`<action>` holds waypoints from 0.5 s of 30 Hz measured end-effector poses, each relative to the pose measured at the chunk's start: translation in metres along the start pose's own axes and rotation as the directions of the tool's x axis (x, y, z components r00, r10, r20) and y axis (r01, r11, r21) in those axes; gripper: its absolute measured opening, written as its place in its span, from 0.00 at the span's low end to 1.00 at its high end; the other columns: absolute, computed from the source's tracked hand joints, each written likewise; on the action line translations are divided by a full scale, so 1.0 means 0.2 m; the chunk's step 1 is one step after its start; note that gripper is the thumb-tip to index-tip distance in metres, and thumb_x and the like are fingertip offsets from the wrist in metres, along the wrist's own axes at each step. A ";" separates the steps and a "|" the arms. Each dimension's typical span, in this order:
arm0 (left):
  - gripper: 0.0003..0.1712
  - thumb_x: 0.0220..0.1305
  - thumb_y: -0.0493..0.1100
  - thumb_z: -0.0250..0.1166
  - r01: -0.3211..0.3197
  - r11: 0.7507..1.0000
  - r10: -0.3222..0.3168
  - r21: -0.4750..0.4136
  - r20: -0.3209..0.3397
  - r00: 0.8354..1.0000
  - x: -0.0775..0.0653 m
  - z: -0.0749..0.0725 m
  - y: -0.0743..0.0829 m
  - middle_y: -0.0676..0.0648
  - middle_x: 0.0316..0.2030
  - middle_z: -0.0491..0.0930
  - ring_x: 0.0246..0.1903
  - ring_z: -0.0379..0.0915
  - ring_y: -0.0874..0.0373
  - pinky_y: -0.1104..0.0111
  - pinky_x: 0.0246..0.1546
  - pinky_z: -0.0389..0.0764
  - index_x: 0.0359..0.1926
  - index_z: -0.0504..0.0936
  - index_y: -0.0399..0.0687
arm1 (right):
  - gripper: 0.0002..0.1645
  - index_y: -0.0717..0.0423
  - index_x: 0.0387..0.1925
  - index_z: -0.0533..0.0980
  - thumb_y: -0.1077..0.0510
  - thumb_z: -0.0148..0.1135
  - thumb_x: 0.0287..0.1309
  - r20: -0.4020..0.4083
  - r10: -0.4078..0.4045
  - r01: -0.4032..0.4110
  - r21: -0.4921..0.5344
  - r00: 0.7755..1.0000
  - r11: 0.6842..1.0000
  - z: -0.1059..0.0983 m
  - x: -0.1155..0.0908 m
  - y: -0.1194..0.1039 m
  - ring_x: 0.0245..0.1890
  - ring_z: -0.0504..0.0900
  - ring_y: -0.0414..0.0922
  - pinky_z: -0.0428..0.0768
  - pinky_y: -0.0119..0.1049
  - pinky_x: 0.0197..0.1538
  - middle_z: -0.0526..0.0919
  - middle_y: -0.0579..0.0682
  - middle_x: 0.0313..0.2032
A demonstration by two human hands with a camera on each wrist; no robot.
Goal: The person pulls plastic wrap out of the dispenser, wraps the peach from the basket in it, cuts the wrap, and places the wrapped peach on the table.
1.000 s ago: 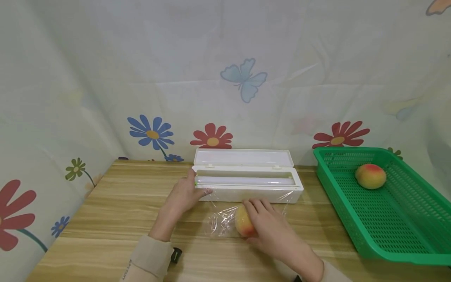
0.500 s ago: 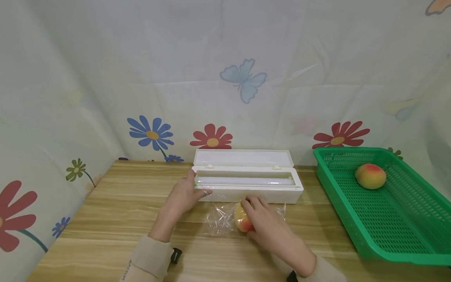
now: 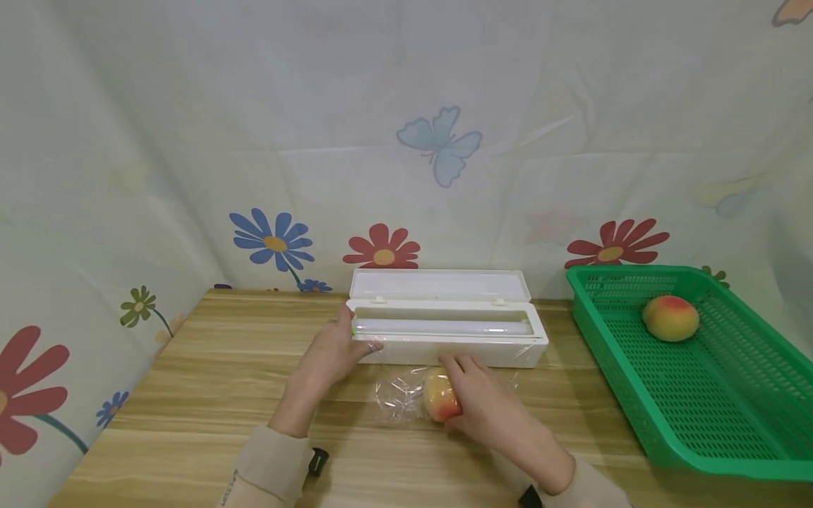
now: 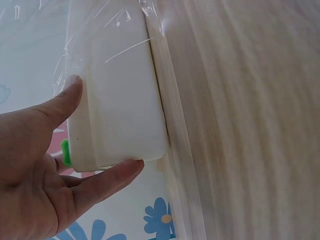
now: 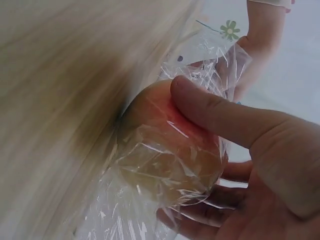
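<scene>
A white cling film dispenser (image 3: pixel 457 353) stands on the table with its lid tipped back, the film roll (image 3: pixel 441 327) showing inside. My left hand (image 3: pixel 332 353) grips its left end; in the left wrist view the thumb (image 4: pixel 72 92) lies at the top edge and a finger presses the end face. In front of the dispenser, my right hand (image 3: pixel 485 406) holds a yellow-red peach (image 3: pixel 440 396) against the table. Clear cling film (image 5: pixel 160 165) wraps the peach, its crumpled edges sticking out on both sides. The right thumb (image 5: pixel 200 102) lies over the red part of the peach.
To the right stands a green plastic basket (image 3: pixel 619 395) with a second peach (image 3: pixel 670 318) in it. Behind the wood-grain table (image 3: pixel 209 395) hangs a pale curtain (image 3: pixel 305 106) printed with flowers and a butterfly.
My right hand and the peach shifted slightly toward the dispenser, then a little back toward me. The left hand stays at the dispenser's end.
</scene>
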State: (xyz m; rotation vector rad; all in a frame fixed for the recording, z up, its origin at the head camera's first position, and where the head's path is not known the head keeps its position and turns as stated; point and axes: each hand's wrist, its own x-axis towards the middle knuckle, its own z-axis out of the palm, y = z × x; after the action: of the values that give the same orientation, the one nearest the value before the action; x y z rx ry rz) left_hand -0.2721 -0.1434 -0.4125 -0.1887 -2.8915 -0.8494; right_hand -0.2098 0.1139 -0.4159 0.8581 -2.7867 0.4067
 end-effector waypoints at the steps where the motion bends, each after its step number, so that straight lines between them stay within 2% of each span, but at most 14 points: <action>1: 0.46 0.55 0.57 0.71 -0.002 1.000 0.002 -0.003 0.000 1.000 0.00 0.00 0.00 0.34 0.41 0.79 0.29 0.75 0.51 0.58 0.33 0.78 0.62 0.58 0.35 | 0.48 0.61 0.55 0.72 0.55 0.84 0.27 0.003 -0.003 0.003 0.001 1.000 1.000 -0.01 0.00 0.00 0.50 0.74 0.51 0.75 0.48 0.50 0.75 0.53 0.48; 6: 0.44 0.56 0.57 0.70 0.001 1.000 -0.001 -0.003 0.001 1.000 0.00 0.00 0.01 0.34 0.36 0.78 0.24 0.72 0.52 0.62 0.26 0.75 0.60 0.58 0.35 | 0.44 0.61 0.52 0.75 0.54 0.83 0.26 0.026 -0.026 0.025 0.050 0.999 0.998 -0.07 -0.02 -0.02 0.49 0.72 0.50 0.76 0.47 0.48 0.76 0.51 0.47; 15: 0.44 0.57 0.58 0.68 0.018 1.000 -0.018 0.014 -0.011 1.000 0.00 0.01 0.02 0.34 0.36 0.77 0.25 0.73 0.51 0.60 0.27 0.77 0.60 0.58 0.34 | 0.43 0.58 0.49 0.77 0.48 0.83 0.26 -0.002 -0.088 0.088 0.067 0.996 0.994 -0.19 -0.06 -0.06 0.45 0.73 0.50 0.76 0.47 0.48 0.78 0.48 0.43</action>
State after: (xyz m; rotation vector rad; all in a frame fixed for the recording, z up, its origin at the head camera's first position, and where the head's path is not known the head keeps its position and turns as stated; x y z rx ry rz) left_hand -0.2713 -0.1390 -0.4133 -0.1565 -2.8923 -0.8299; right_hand -0.1888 0.1226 -0.3802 0.9926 -2.7382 0.4873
